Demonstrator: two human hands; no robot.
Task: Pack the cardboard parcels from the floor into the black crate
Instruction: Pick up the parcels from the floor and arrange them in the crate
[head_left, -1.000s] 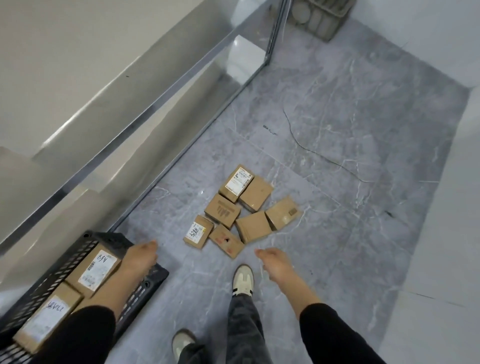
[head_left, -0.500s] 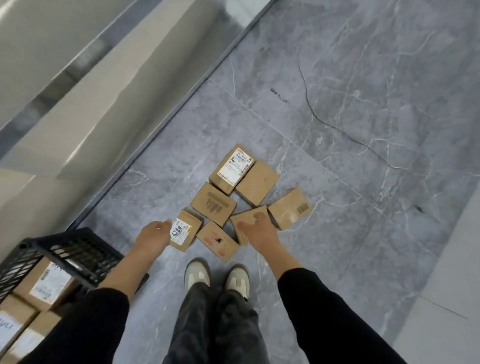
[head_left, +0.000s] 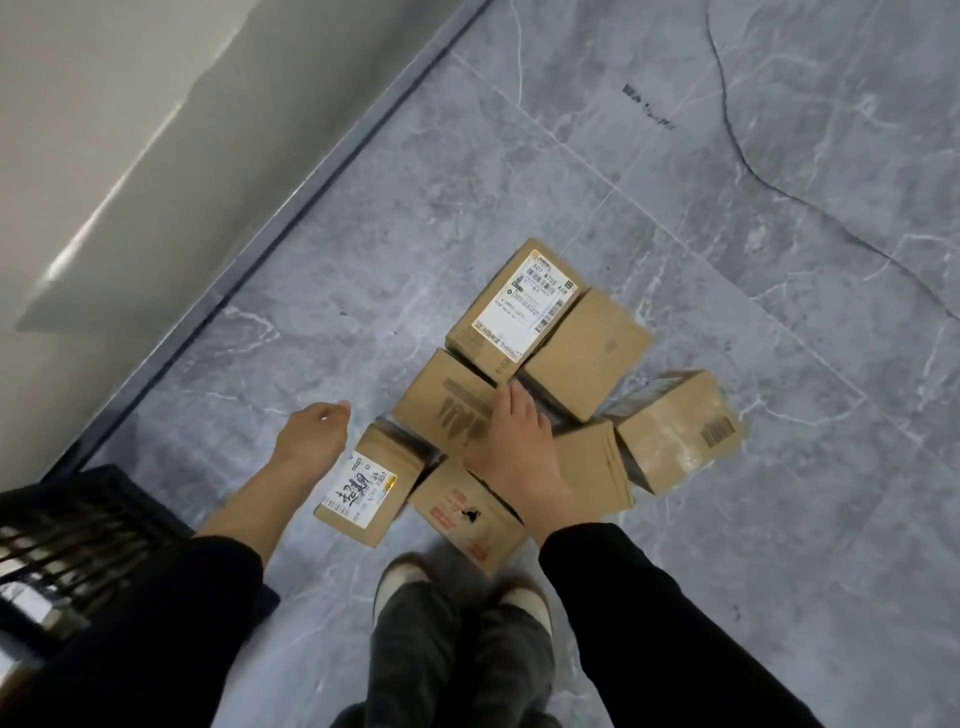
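Observation:
Several brown cardboard parcels lie in a tight cluster on the grey floor. Among them are a large labelled parcel (head_left: 514, 306), a plain parcel (head_left: 587, 353) and a parcel with dark print (head_left: 447, 410). A barcode parcel (head_left: 680, 431), a red-printed parcel (head_left: 467, 514) and a small labelled parcel (head_left: 363, 488) lie closer to me. My right hand (head_left: 514, 441) lies over the middle of the cluster, fingertips at the dark-printed parcel's far edge, lifting nothing. My left hand (head_left: 311, 441) hovers left of the small labelled parcel, loosely curled, holding nothing. The black crate (head_left: 78, 525) stands at the lower left.
A pale wall panel with a dark metal strip (head_left: 311, 192) along its foot runs diagonally on the left, close behind the crate. My two shoes (head_left: 410, 582) stand just before the parcels. A thin dark crack (head_left: 753, 171) crosses the tiles at the upper right.
I have bent lower, so the parcels look bigger. My right hand went forward from the nearer parcel to the dark-printed one. My left hand came off the small labelled parcel and moved past it.

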